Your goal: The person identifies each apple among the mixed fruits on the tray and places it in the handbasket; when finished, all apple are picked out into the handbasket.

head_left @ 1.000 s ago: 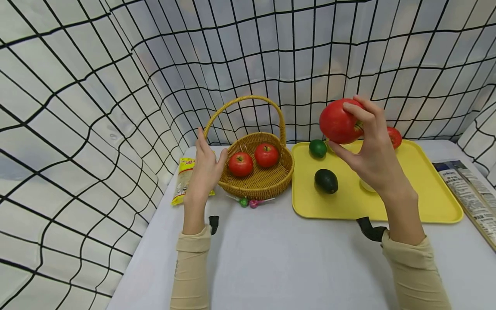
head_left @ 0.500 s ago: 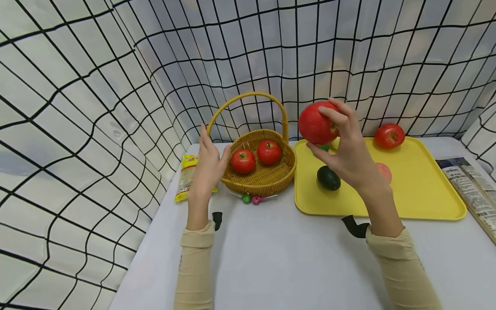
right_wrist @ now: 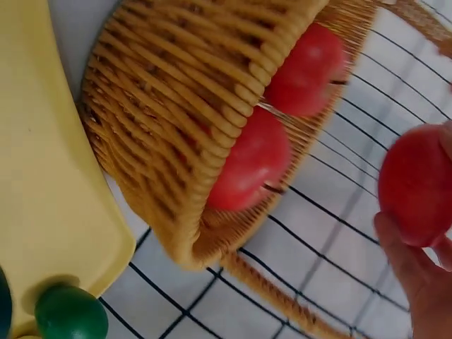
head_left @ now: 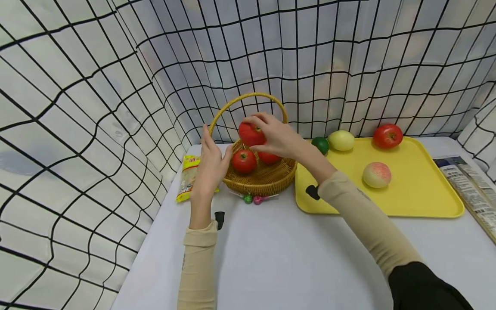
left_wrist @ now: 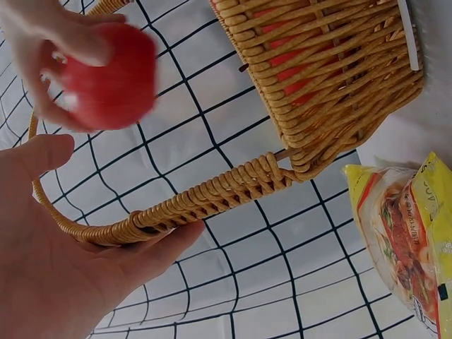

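Since half a second earlier, the right hand (head_left: 277, 135) had swung toward 9 o'clock, taking its tomato (head_left: 251, 134) from over the yellow tray (head_left: 418, 189) to over the wicker basket (head_left: 263, 188). Whitish table (head_left: 279, 258) under everything. Tray sat at the basket's 3 o'clock, basket had its handle up. Left hand (head_left: 210, 165) was at the basket's 9, fingers straight and resting against the handle, not clenched. Right fingers were curled round the tomato, which hung above two basket tomatoes (head_left: 244, 162), well apart from them. Food packet (head_left: 190, 174) lay at the basket's 9 too, partly behind the left hand. On the tray: another tomato (head_left: 387, 136) around 12, a peach (head_left: 377, 174) near the middle, a pale yellow fruit (head_left: 341, 140) at 11, a green fruit (head_left: 320, 145) at 10. Tiniest bits were two lollipops (head_left: 257, 199) at the basket's 6.
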Tool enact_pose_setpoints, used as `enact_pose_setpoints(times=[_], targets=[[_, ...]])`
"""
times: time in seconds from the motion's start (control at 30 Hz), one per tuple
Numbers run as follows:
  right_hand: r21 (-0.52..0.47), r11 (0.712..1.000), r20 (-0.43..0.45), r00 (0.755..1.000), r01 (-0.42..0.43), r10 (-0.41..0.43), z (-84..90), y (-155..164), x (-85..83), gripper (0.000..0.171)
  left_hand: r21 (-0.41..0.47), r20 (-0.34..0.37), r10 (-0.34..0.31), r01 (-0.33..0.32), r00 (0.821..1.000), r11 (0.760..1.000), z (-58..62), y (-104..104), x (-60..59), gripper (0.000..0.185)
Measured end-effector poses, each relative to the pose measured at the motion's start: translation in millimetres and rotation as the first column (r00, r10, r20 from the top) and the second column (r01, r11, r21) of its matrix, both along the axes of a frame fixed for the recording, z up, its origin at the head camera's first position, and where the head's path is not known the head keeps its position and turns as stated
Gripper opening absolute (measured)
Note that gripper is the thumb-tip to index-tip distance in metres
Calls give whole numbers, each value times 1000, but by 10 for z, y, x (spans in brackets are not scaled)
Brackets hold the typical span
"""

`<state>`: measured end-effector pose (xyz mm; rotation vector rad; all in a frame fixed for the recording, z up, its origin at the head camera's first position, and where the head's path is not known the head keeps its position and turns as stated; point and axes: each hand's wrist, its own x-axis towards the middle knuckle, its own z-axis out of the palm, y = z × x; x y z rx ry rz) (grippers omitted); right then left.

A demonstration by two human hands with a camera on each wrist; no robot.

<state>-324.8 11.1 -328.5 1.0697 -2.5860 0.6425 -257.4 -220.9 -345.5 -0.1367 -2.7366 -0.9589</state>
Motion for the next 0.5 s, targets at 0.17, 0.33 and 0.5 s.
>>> enact_pose_setpoints(times=[0.17, 0.33, 0.5], targets=[[167, 986, 130, 991, 6, -28, -83, -350, -337, 75, 3, 6, 26, -26, 1000, 1000, -27, -34, 28, 94], [237, 969, 173, 979, 69, -112, -134, -488, -526, 73, 3, -8, 9, -8, 1000, 1000, -36, -26, 22, 93], [308, 944, 237, 952, 117, -195, -244, -513, -579, 73, -7, 4, -2, 2, 1000, 1000, -1, 27, 11, 94]])
